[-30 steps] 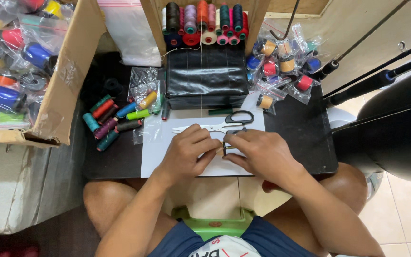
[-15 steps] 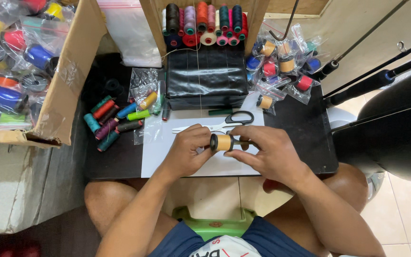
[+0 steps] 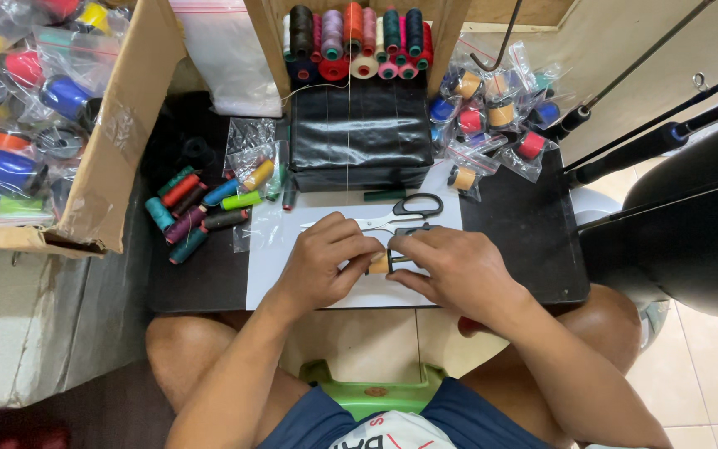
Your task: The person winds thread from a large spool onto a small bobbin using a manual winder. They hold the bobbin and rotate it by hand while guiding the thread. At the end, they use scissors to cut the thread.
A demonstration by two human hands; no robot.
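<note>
My left hand (image 3: 324,260) and my right hand (image 3: 449,266) meet over a white sheet (image 3: 276,249) on a black table (image 3: 517,224). Between their fingertips sits a small tan thread bobbin (image 3: 380,264) with dark end flanges, and both hands grip it. Most of the bobbin is hidden by my fingers. Black-handled scissors (image 3: 405,212) lie on the sheet just beyond my hands, blades pointing left. A thin thread (image 3: 347,125) runs from the spools at the back down toward my hands.
Loose coloured thread spools (image 3: 197,212) lie left of the sheet. A black box (image 3: 361,133) stands behind it under a rack of spools (image 3: 355,37). Bagged spools (image 3: 492,108) sit at the back right. A cardboard box (image 3: 122,141) of bagged thread is at left, dark rods (image 3: 650,145) at right.
The bobbin was lifted and plainly visible between my hands half a second ago. Now both hands have lowered toward the sheet and closed around it, hiding most of it.
</note>
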